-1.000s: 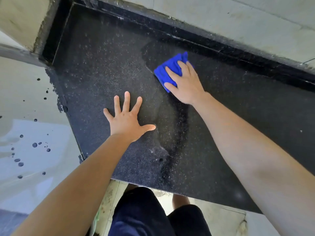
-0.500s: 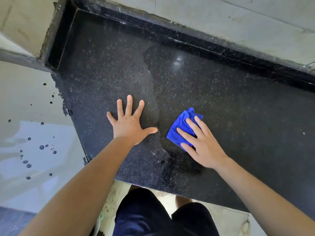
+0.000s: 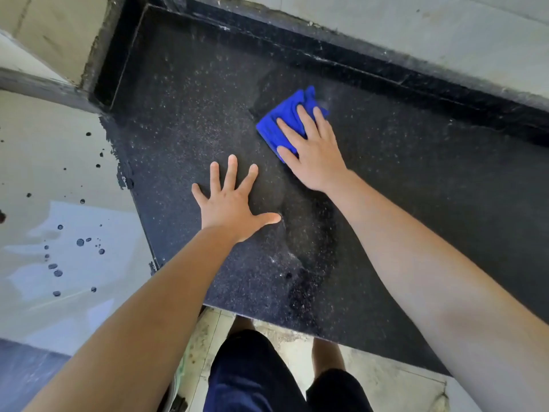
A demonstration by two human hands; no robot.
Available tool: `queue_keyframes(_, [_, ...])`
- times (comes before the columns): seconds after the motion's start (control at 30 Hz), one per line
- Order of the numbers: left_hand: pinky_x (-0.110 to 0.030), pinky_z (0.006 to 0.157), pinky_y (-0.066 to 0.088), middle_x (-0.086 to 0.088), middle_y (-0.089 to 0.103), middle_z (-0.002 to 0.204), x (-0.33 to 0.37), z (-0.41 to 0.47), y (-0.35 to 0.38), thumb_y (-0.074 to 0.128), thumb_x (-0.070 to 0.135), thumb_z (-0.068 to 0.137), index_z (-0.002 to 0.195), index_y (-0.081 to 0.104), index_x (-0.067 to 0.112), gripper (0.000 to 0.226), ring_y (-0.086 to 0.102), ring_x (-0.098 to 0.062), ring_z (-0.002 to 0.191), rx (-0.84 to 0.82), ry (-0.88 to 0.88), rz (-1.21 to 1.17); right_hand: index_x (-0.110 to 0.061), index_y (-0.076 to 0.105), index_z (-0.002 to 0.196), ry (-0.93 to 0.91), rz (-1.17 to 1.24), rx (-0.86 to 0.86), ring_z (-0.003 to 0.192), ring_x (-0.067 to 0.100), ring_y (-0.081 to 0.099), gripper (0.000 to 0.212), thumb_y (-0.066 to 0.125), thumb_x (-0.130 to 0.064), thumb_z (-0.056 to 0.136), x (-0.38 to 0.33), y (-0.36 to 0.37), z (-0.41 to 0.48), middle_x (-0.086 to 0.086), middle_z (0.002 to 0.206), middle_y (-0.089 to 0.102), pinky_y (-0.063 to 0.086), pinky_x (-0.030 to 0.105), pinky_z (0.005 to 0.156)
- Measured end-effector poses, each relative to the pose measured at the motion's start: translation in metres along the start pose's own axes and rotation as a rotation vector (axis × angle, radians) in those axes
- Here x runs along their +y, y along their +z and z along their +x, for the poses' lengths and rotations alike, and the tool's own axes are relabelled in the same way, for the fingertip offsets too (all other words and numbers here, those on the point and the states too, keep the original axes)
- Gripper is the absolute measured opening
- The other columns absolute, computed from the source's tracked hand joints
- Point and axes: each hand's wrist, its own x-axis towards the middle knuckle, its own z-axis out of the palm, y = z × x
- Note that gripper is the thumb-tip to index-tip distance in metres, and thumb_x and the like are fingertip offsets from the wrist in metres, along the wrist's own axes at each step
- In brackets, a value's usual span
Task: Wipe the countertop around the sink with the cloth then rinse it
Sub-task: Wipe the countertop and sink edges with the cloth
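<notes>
A folded blue cloth [image 3: 282, 120] lies on the black speckled countertop [image 3: 190, 120], toward its back edge. My right hand [image 3: 312, 150] presses flat on the cloth with straight fingers and covers its near half. My left hand [image 3: 230, 200] rests flat on the counter with fingers spread, to the left of and nearer than the cloth, touching nothing else. The counter left of the cloth looks dusty with pale specks; the part to its right looks darker and cleaner. No sink is in view.
A black raised lip [image 3: 386, 72] runs along the counter's back below a pale tiled wall [image 3: 445, 34]. To the left a light surface [image 3: 59, 203] carries dark spots. Below the counter's front edge are my legs in dark shorts [image 3: 252, 376] and the floor.
My right hand has pushed the cloth from near the counter's front, beside my left thumb, back toward the rear lip. My left hand has stayed flat in the same spot.
</notes>
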Motion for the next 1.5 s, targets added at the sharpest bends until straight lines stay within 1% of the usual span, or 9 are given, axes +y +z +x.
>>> queue_keyframes(0.27, [-0.069,0.115,0.004,0.004,-0.017,0.166,0.002,-0.004,-0.006,0.044,0.096,0.065,0.156,-0.001,0.045,0.114,-0.015,-0.032,0.152,-0.006,0.006,-0.028,-0.031,0.035,0.155,-0.07,0.008,-0.052,0.153,0.042,0.006,0.052,0.039,-0.047,0.105,-0.022,0.064,-0.262,0.012,0.165,0.019,0.023,0.059,0.119])
queue_keyframes(0.4, [-0.064,0.118,0.001,0.0,-0.002,0.168,-0.007,-0.019,-0.006,0.053,0.08,0.079,0.156,0.022,0.038,0.093,-0.007,-0.025,0.154,0.06,0.039,-0.193,-0.035,0.033,0.155,-0.197,-0.014,-0.128,0.153,0.04,0.009,0.054,0.042,-0.049,0.103,-0.046,0.079,-0.316,0.009,0.165,0.022,0.027,0.058,0.118])
queue_keyframes(0.57, [-0.061,0.119,0.003,-0.005,0.003,0.168,-0.055,-0.063,0.012,0.052,0.067,0.089,0.155,0.027,0.034,0.078,-0.003,-0.027,0.154,0.183,0.01,-0.191,-0.039,0.038,0.152,-0.343,-0.013,-0.063,0.153,0.039,0.012,0.057,0.045,-0.057,0.099,-0.026,0.06,-0.223,0.007,0.165,0.022,0.016,0.055,0.123])
queue_keyframes(0.8, [-0.061,0.119,0.01,-0.01,0.002,0.167,-0.096,-0.091,0.029,0.051,0.061,0.093,0.157,0.023,0.031,0.076,0.0,-0.031,0.153,0.217,-0.063,-0.177,-0.032,0.032,0.156,0.062,0.063,0.071,0.151,0.047,0.006,0.061,0.042,-0.054,0.1,-0.048,0.025,-0.029,0.014,0.167,0.012,0.011,0.056,0.122])
queue_keyframes(0.93, [-0.061,0.118,0.009,-0.01,0.004,0.167,-0.104,-0.072,0.022,0.047,0.055,0.098,0.156,0.023,0.029,0.068,0.001,-0.029,0.154,0.272,-0.119,-0.222,-0.025,0.051,0.147,-0.172,0.086,0.227,0.146,0.05,0.023,0.054,0.047,-0.05,0.1,-0.069,0.054,-0.092,0.018,0.16,0.032,0.023,0.06,0.117])
queue_keyframes(1.1, [-0.059,0.119,0.007,-0.009,0.004,0.167,-0.104,-0.032,0.008,0.046,0.055,0.099,0.157,0.023,0.028,0.068,0.0,-0.029,0.154,0.296,-0.135,-0.231,-0.03,0.053,0.145,-0.497,0.143,0.056,0.151,0.04,0.02,0.048,0.053,-0.047,0.1,-0.075,0.086,-0.241,0.011,0.16,0.034,0.022,0.057,0.12])
queue_keyframes(1.27, [-0.058,0.12,0.003,-0.007,0.001,0.168,-0.103,-0.011,0.005,0.045,0.061,0.096,0.157,0.021,0.031,0.072,-0.003,-0.028,0.153,0.217,-0.176,-0.214,-0.035,0.054,0.143,-0.641,0.11,-0.022,0.152,0.034,0.019,0.049,0.054,-0.054,0.098,-0.05,0.075,-0.215,0.005,0.161,0.034,0.023,0.053,0.121])
queue_keyframes(1.4, [-0.056,0.12,0.003,-0.003,-0.001,0.168,-0.105,-0.009,0.003,0.044,0.063,0.096,0.156,0.021,0.034,0.071,-0.003,-0.026,0.153,0.201,-0.164,-0.198,-0.025,0.054,0.145,-0.451,0.05,0.134,0.146,0.047,0.026,0.056,0.048,-0.056,0.099,-0.03,0.053,-0.096,0.017,0.158,0.035,0.024,0.056,0.118])
queue_keyframes(1.5, [-0.055,0.12,0.003,-0.002,-0.001,0.168,-0.105,-0.008,0.0,0.045,0.063,0.095,0.156,0.021,0.035,0.072,-0.003,-0.024,0.154,0.176,-0.176,-0.201,-0.028,0.042,0.152,-0.221,0.046,0.174,0.149,0.048,0.015,0.061,0.041,-0.059,0.099,-0.037,0.024,0.011,0.017,0.163,0.024,0.018,0.056,0.12])
